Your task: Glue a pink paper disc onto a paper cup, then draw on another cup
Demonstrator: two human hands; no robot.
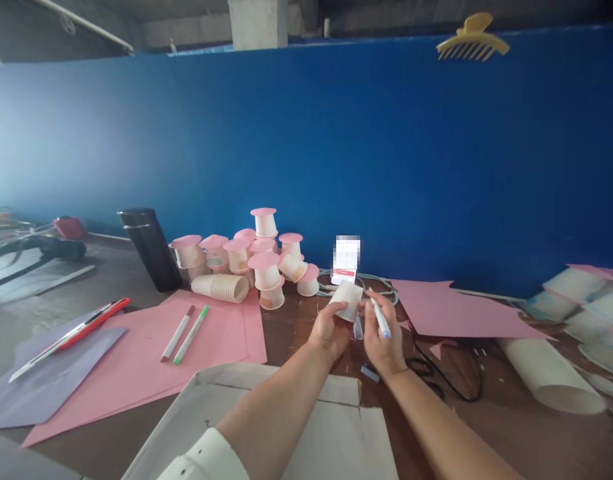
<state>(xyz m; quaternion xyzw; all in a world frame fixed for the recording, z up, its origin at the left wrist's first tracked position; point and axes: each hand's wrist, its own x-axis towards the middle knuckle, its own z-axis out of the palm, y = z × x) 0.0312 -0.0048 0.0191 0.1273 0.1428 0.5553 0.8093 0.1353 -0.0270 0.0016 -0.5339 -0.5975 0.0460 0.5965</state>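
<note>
My left hand (331, 332) is wrapped round a small white paper cup (347, 300), tilted in front of me. In my right hand (383, 343) is a marker pen (381, 318) with a whitish barrel and a blue end. Its upper end points toward the cup; whether the tip touches the cup I cannot tell. A grey-blue pen cap (370, 373) lies on the table below my hands. Just behind the cup stands a lit phone (345, 260). White paper or card (336, 433) lies under my left forearm.
Paper cups with pink tops (265, 262) are stacked left of the phone, beside a lying nest of cups (220, 288) and a black bottle (150, 250). Pink paper (136, 360) carries two pens; a red cutter (86, 330) lies left. Right are pink sheet (466, 310), white roll (551, 377) and cable (461, 399).
</note>
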